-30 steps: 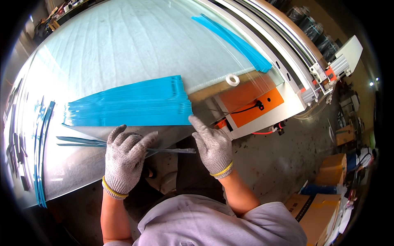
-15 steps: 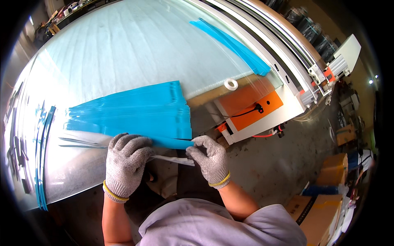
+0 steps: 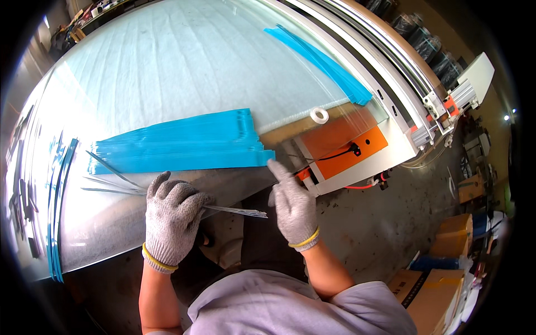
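Strips (image 3: pixel 245 211) sit clamped in the left hand (image 3: pixel 174 219), nearside of the blue stack (image 3: pixel 178 142), apparently one more gathered, since the right hand (image 3: pixel 295 209), fingers loosely extended, has returned to that stack's near right corner.

The strip stack (image 3: pixel 178 144) at centre left and the smaller bundle (image 3: pixel 326 66) at upper right are bright blue, the thin strips (image 3: pixel 237 210) near the centre greyish. Both gloves (image 3: pixel 176 220) are speckled grey with yellow cuff edges (image 3: pixel 159 259), above a pale lilac-grey shirt (image 3: pixel 285 301) at the bottom. Right of centre, a white ring (image 3: pixel 319 115) sits near an orange panel (image 3: pixel 365 153).
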The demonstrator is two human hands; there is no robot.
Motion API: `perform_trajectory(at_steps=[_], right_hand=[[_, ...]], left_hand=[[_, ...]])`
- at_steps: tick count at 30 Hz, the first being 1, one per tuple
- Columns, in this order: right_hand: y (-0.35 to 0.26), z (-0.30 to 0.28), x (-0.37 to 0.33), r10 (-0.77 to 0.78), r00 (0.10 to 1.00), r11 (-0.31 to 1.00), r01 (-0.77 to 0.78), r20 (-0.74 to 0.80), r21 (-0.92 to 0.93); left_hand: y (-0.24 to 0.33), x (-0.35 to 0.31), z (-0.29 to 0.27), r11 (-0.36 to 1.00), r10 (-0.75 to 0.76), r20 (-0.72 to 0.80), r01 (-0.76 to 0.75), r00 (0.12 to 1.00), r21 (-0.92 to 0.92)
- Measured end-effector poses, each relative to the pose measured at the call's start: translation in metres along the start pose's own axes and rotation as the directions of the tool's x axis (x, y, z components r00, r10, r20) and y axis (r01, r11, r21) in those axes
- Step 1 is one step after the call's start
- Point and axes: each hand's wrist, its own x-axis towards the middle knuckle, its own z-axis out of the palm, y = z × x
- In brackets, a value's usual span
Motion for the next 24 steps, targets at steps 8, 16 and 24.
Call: perform_trajectory(at_steps=[8,16,24], right_hand=[[-0.011,0.035,-0.038,-0.171,0.938,0.698,0.331,-0.301,0.635],[-0.032,0.055,-0.015,-0.141,0.972,0.643,0.236,-0.190,0.729],[-0.039,0.033,-0.009,-0.200,0.960,0.867,0.268,-0.198,0.419]], left_hand=[[0.005,0.003,0.003,1.000,-0.017,-0.041,0.016,0.999,-0.019],[0.005,0.000,0.000,1.000,-0.010,-0.019,0.010,1.000,0.001],[0.000,0.000,-0.001,1.000,-0.012,0.017,0.012,1.000,-0.025]])
